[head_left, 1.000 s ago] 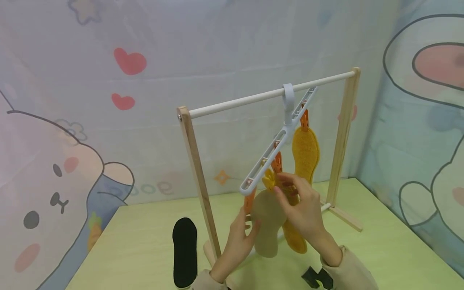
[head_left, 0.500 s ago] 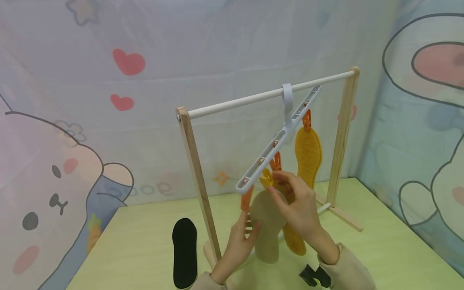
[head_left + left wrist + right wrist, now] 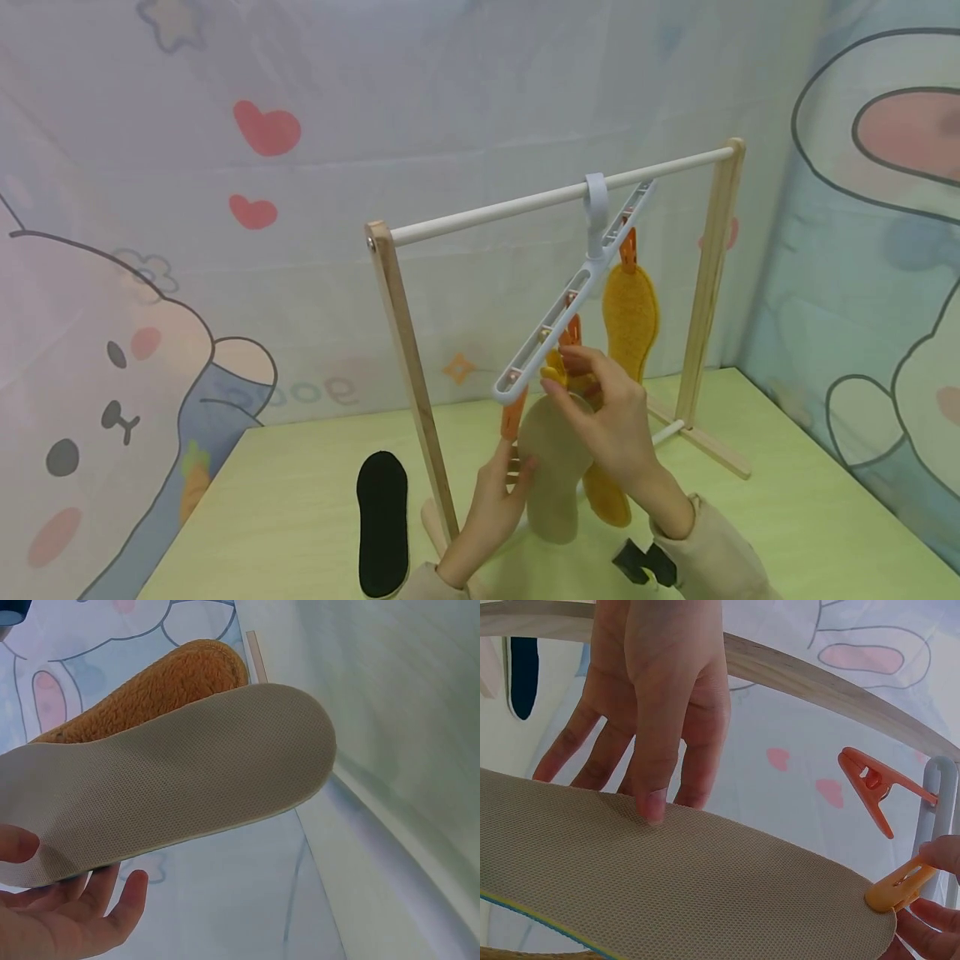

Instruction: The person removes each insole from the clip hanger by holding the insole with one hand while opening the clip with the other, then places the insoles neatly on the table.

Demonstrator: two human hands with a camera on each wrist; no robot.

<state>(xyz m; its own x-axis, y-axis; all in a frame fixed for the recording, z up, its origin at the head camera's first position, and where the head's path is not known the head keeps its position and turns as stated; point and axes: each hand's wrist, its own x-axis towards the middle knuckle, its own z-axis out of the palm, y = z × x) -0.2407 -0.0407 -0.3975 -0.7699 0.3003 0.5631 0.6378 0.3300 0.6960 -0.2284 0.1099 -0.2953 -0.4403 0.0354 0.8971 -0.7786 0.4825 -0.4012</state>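
A beige mesh insole [image 3: 551, 483] hangs below the near arm of a pale hanger [image 3: 551, 321]. My left hand [image 3: 495, 496] holds its side edge, thumb on the mesh face and fingers behind, as the right wrist view shows. At the insole's upper end, my right hand [image 3: 615, 417] pinches a yellow clip [image 3: 896, 889], whose jaws overlap the insole's tip. An orange clip [image 3: 870, 784] dangles from the hanger's end beside it, with nothing in it. Behind the beige insole hangs a yellow fuzzy insole [image 3: 607, 500], partly hidden by the right hand.
Another yellow insole [image 3: 630, 312] hangs from an orange clip [image 3: 628, 250] on the hanger's far arm. The hanger hooks over a white rod [image 3: 487, 214] on a wooden stand [image 3: 408, 367]. A black insole [image 3: 382, 525] lies on the table [image 3: 292, 492] to the left.
The hanger swings slightly left and then back, with the far yellow insole moving along. My right hand shifts a little left and up with the yellow clip; my left hand stays nearly still.
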